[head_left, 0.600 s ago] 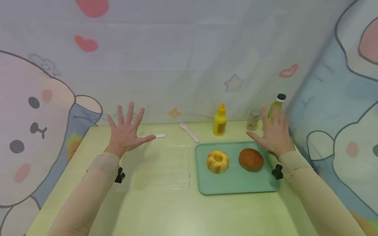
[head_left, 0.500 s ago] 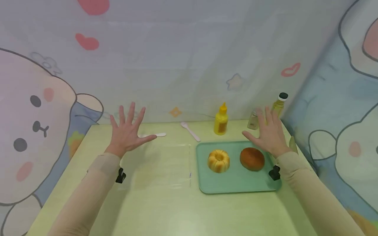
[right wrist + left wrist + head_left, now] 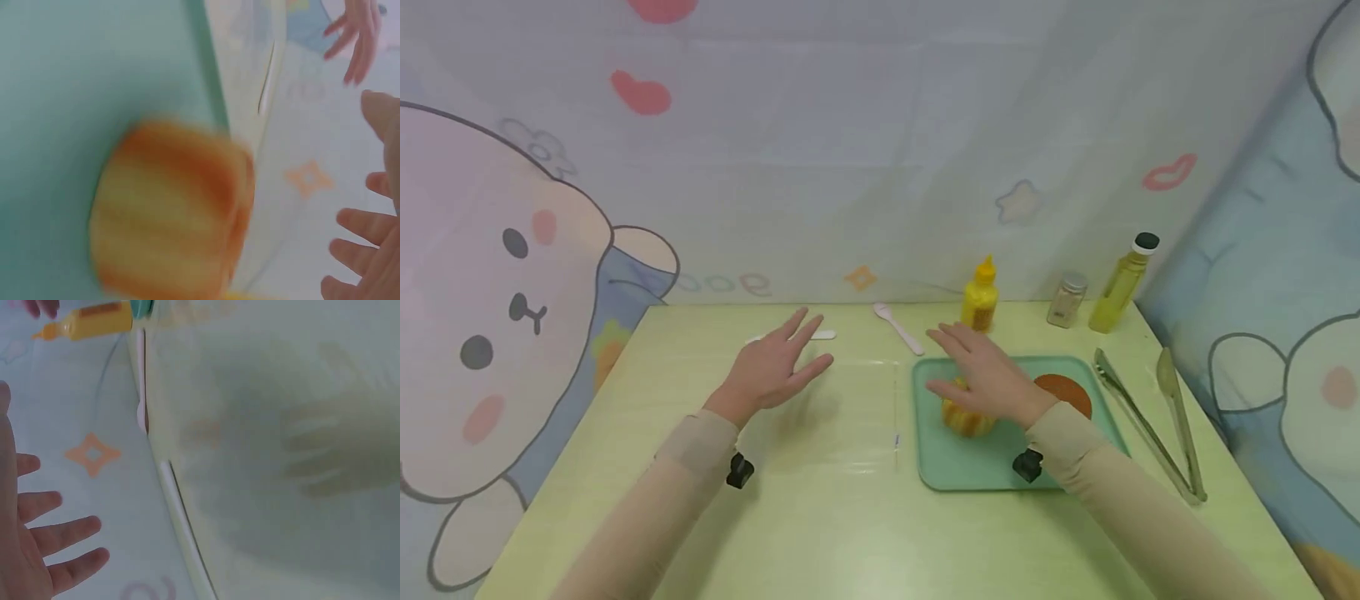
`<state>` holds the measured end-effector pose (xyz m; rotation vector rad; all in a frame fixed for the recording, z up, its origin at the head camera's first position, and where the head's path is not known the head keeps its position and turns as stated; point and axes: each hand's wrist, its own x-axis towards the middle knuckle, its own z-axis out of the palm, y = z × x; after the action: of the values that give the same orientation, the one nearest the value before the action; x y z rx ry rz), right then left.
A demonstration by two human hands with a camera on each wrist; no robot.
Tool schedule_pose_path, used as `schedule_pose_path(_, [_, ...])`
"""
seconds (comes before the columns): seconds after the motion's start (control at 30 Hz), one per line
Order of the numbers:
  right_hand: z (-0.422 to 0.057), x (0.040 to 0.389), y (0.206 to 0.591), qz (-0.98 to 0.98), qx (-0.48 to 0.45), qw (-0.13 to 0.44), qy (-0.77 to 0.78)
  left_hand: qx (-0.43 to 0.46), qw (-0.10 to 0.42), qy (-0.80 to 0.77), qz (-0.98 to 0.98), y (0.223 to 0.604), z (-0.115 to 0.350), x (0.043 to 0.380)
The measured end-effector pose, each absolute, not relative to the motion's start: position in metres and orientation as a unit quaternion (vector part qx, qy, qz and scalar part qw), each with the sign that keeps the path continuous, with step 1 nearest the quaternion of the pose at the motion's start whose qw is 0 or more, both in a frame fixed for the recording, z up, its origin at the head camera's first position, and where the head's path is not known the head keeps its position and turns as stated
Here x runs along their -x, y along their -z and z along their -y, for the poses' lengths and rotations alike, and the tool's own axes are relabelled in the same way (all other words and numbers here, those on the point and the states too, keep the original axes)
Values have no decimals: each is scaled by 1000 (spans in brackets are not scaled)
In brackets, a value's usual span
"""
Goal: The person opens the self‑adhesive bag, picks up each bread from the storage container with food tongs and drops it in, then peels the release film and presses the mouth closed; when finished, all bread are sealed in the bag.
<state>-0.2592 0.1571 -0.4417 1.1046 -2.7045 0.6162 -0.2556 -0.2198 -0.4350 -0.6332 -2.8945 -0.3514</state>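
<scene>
My left hand point(image 3: 767, 371) hovers above the left part of the table, fingers spread and holding nothing. Behind it lies a white-handled utensil point(image 3: 822, 335), partly covered by the fingers. My right hand point(image 3: 988, 375) is over the green tray point(image 3: 977, 475), fingers extended, nothing in its grasp. Below that hand sits a ring-shaped yellow bun point(image 3: 967, 419), partly hidden; the right wrist view shows the bun point(image 3: 169, 212) large and blurred, apart from the fingers. A round brown bun point(image 3: 1066, 394) lies on the tray, half covered by the right wrist.
A yellow squeeze bottle point(image 3: 981, 296), a small shaker jar point(image 3: 1067, 300) and an oil bottle point(image 3: 1123, 287) stand along the back. Metal tongs point(image 3: 1150, 433) lie right of the tray. A pale pink spoon point(image 3: 898, 329) rests near the back edge, behind a transparent sheet point(image 3: 850, 417).
Both hands have moved inward, the right one leftward from beside the oil bottle to over the ring-shaped bun. Tongs and bottles are uncovered now. The view has shifted slightly.
</scene>
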Motion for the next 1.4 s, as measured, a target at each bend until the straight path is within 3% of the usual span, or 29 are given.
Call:
schedule_pose_path(0.2, [-119,254,447,894,-403,44,-190,267,88,133,950,450,193,250])
schedule_pose_path(0.4, [-98,254,457,895,-412,-6,-170,290,43,127,948,464,173,246])
schedule_pose_path(0.77, [-88,257,491,899,-428,27,-92,309,-22,75,948,494,158,237])
schedule_pose_path(0.97, [-79,253,494,916,-395,6,-70,316,5,62,947,499,157,235])
schedule_pose_path(1.4, [-72,244,499,912,-407,20,-54,305,104,134,937,508,155,232])
